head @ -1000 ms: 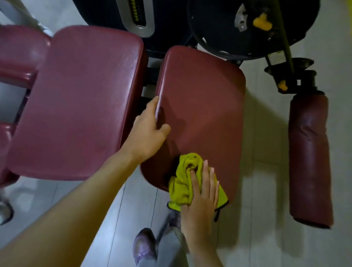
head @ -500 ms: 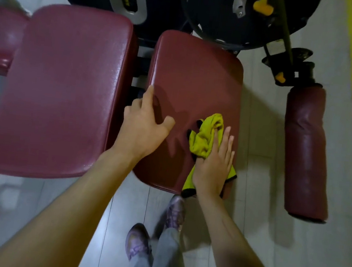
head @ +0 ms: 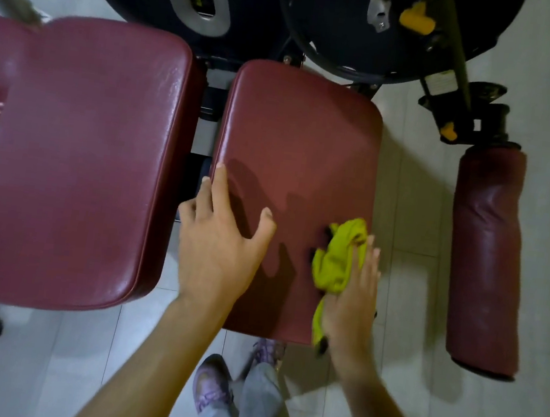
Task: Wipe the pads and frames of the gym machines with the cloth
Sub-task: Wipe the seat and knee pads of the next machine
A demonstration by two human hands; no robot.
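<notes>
While the right hand (head: pixel 352 303) presses the yellow-green cloth (head: pixel 338 256) with straight fingers against the right edge of the smaller maroon seat pad (head: pixel 297 149), the left hand (head: pixel 220 253) rests open and spread on the same pad's left edge, holding nothing. A larger maroon pad (head: pixel 73 158) lies just beside it on the left, and a maroon roller pad (head: pixel 486 266) is apart on the right.

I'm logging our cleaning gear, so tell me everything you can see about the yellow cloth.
The cloth is yellow-green and soft, like microfibre, with dark trim showing at its ends. It is crumpled into a loose bunch, not folded. It lies on the near right part of the maroon pad, close to the pad's right edge, and its lower end hangs past the pad's front edge. The right hand presses on it from the right with straight fingers and covers part of it. Nothing else touches it.
</notes>
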